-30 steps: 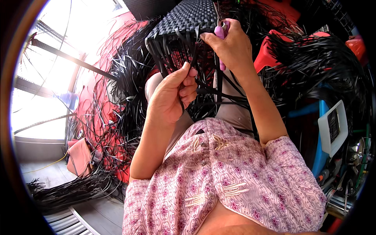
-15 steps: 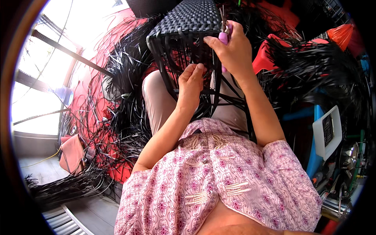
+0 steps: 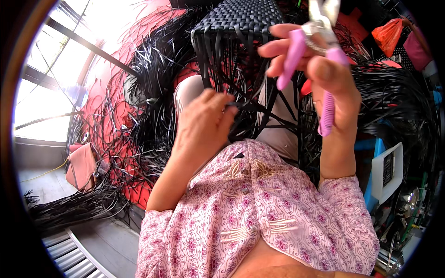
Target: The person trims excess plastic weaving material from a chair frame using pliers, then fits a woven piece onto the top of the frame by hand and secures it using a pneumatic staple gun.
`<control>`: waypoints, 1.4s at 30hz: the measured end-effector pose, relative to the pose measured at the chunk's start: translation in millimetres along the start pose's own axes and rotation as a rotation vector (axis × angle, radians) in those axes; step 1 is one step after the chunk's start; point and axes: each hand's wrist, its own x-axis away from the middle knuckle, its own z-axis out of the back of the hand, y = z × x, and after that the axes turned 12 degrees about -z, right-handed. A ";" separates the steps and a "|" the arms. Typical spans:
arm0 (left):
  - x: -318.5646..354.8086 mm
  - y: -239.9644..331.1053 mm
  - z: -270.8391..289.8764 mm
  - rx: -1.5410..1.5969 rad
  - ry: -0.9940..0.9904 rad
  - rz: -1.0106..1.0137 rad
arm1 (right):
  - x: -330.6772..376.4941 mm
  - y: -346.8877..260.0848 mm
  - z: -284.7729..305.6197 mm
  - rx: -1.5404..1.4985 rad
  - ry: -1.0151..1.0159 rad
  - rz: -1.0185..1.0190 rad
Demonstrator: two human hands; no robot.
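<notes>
My right hand (image 3: 336, 83) is raised close to the camera, wrapped loosely around a pair of pruning shears (image 3: 324, 34) with pink-purple handles and metal blades that point upward and stand apart. My left hand (image 3: 204, 118) is curled in front of my knees, its fingers pinching a black plastic strip (image 3: 232, 106). Beyond both hands is a black woven piece (image 3: 238, 19), tightly plaited on top. Long unwoven strips (image 3: 218, 60) hang from its near edge down between my legs, some crossing toward my right knee.
A heap of loose black strips (image 3: 155, 69) lies on the red floor covering (image 3: 113, 88) to the left, and another bundle (image 3: 394, 97) is on the right. An orange plastic bag (image 3: 387, 37), a white tray (image 3: 387, 173) and metal pots (image 3: 410, 201) sit farther right. A pink pouch (image 3: 81, 167) lies at left.
My right hand has pulled back from the weave, up and rightward with the shears, whose handles now spread wide. My left hand has moved down and left, toward me.
</notes>
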 end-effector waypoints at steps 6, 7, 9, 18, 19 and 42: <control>-43.8 -10.2 0.9 0.108 0.171 0.077 | -35.4 25.6 -15.8 0.033 -0.167 -0.294; -48.0 -14.9 -6.4 0.078 0.138 0.115 | -37.7 27.5 -16.1 0.060 -0.140 -0.338; -48.2 -20.4 -13.2 -0.013 0.150 0.114 | -34.5 29.6 -14.0 0.059 -0.113 -0.332; -42.2 -33.3 -8.5 0.024 0.169 0.285 | -39.2 38.1 -4.4 0.447 -0.220 -0.511; -42.5 -32.8 -7.1 0.178 0.136 0.368 | -40.9 36.2 -2.3 0.489 -0.227 -0.542; -27.9 -17.5 -55.4 0.631 0.850 0.159 | -52.9 3.1 -15.2 0.585 -0.255 -0.779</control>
